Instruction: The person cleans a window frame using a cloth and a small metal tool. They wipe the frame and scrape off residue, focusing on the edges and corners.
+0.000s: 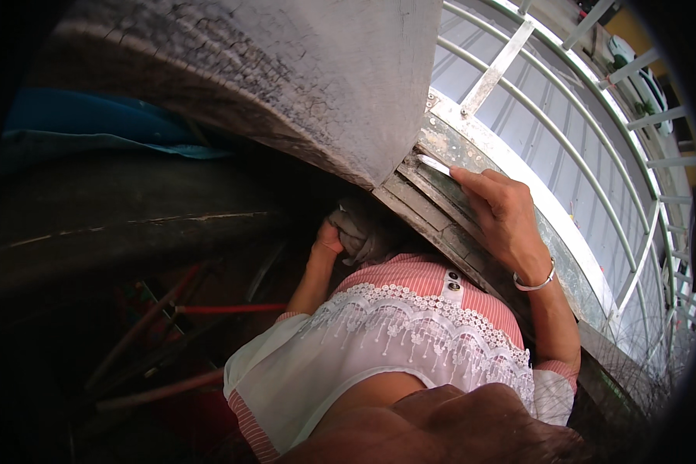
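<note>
My right hand [496,200] pinches a slim white tool [433,164], perhaps a small scraper or a handle. Its far end lies at the corner of the window track [435,194], a worn sill with dirty grooves. A metal bangle circles that wrist. In the shade below the sill, my left hand [329,236] grips a crumpled grey cloth [354,235] close to my waist. Part of the cloth is lost in the dark.
A cracked, stained wall corner [325,93] juts out beside the track. White metal window bars [557,133] curve outside, over a pale ledge. A dark wooden edge [151,223], blue material [104,124] and red bars [232,308] are on the left.
</note>
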The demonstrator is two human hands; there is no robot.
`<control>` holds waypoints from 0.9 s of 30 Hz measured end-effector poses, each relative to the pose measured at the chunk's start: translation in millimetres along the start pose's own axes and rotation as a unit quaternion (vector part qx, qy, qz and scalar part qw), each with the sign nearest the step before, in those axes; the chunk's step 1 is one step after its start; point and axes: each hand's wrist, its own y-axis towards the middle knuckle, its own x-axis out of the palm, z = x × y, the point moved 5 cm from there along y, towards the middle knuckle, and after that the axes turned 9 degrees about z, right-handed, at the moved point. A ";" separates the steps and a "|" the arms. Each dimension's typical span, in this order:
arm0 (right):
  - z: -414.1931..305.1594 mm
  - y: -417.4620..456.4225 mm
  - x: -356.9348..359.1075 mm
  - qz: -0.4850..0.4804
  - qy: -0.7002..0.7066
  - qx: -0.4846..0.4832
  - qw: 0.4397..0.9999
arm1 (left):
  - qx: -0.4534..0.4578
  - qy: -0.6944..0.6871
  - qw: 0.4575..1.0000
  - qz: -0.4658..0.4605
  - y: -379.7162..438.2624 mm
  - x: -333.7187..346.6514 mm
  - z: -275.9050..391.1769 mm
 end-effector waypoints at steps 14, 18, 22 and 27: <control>-11.3 -6.5 15.6 -0.014 -0.087 -0.072 0.994 | -0.015 -0.007 1.000 0.005 6.8 -4.0 -0.6; -11.8 -8.3 14.9 -0.002 -0.071 -0.057 0.996 | -0.018 -0.028 0.999 0.001 9.9 -16.0 -0.7; -8.3 -11.0 13.5 0.020 -0.043 -0.058 0.997 | -0.006 -0.007 1.000 0.016 11.2 -20.3 -1.2; 14.0 -11.1 2.3 0.119 0.204 0.074 0.969 | -0.006 -0.010 0.999 0.040 4.2 -7.4 0.4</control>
